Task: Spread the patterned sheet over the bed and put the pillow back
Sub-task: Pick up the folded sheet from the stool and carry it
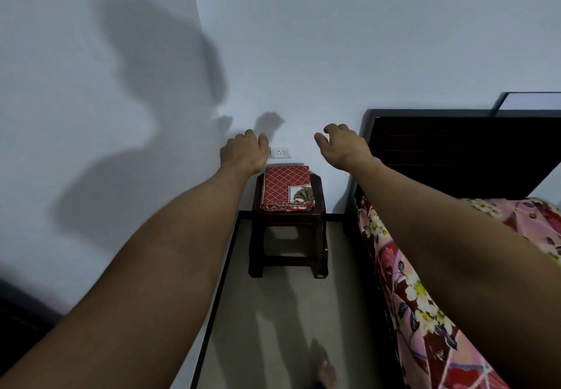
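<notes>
A broad shadow (pixel 164 85) of the person was cast on the white wall at the left. The left arm was stretched forward and up, its forearm bare. The left hand (pixel 244 153) was held palm down in the air, back toward the camera, fingers loosely bent and closed on nothing. Its thumb side overlapped the left edge of a wall socket (pixel 280 152) in the view. Below the socket a dark stool (pixel 288 231) stood on the pale floor (pixel 273 312) against the wall. The folded red sheet (pixel 285 188), with a diamond pattern, lay flat on the stool's top, untouched, below and between the two hands. The right arm was likewise extended. The right hand (pixel 343 146) hovered palm down, fingers apart and loosely curled, thumb spread, nothing held. Just right of it stood the dark headboard (pixel 455 152). A floral cover (pixel 394 267) lay over the bed's edge under the right forearm.
</notes>
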